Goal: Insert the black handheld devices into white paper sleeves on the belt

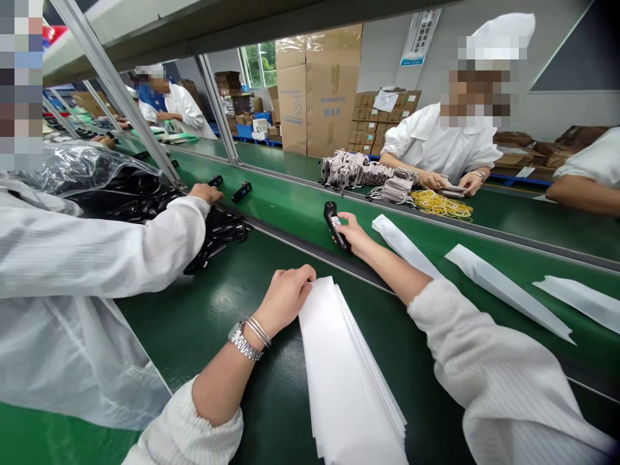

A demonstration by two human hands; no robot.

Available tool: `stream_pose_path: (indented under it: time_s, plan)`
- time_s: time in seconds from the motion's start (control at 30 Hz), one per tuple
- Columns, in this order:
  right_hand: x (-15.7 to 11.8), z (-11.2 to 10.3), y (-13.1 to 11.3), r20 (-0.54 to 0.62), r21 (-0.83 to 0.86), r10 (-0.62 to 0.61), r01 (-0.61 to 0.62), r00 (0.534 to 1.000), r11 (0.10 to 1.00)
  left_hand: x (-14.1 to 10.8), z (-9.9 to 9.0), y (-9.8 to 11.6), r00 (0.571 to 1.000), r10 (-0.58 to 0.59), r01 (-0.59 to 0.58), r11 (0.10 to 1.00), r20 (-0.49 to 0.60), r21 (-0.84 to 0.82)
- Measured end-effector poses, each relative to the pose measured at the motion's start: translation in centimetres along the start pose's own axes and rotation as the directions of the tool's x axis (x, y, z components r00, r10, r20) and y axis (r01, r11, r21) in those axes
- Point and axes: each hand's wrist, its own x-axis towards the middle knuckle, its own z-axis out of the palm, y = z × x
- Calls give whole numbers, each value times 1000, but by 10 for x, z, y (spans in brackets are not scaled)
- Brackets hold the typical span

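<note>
My left hand (285, 300), with a metal wristwatch and bracelets on its wrist, curls over the top end of a stack of long white sheets (351, 381). My right hand (352, 236) grips a black handheld device (334, 223) near the belt's raised middle rail (314, 255). Its lower end is hidden by my fingers. Just right of that hand lies a tapered white paper strip (404, 245), not touching it.
Green workbench belts (285, 413) run through the view. A co-worker's white sleeve (97, 252) reaches in at left over black items in clear plastic (130, 194). Further white strips (506, 290) lie right. Across stand co-workers, yellow rubber bands (440, 205) and cardboard boxes (320, 90).
</note>
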Motion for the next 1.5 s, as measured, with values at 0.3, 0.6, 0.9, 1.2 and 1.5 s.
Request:
stream_pose_path:
  time_s: [0.3,0.6,0.9,1.2,1.5]
  plan:
    - [-94,9,-31,159,616,-172,38,972,786,-1,-2,3,988,78,-89,993,-130,-81]
    - [-119,26,-29,366,363,-259,119,894,924,-2,-9,13,923,59,-183,936,-380,-300]
    - [-127,14,-52,400,516,-200,-39,895,856,2,-7,6,865,-112,-98,918,-488,-384]
    - [-58,-80,-30,-184,-644,-575,345,797,683,0,-3,5,936,-17,-63,974,-351,-217]
    - [-39,-33,32,-80,-167,-273,257,959,952,1,4,4,972,14,-63,976,-234,-206]
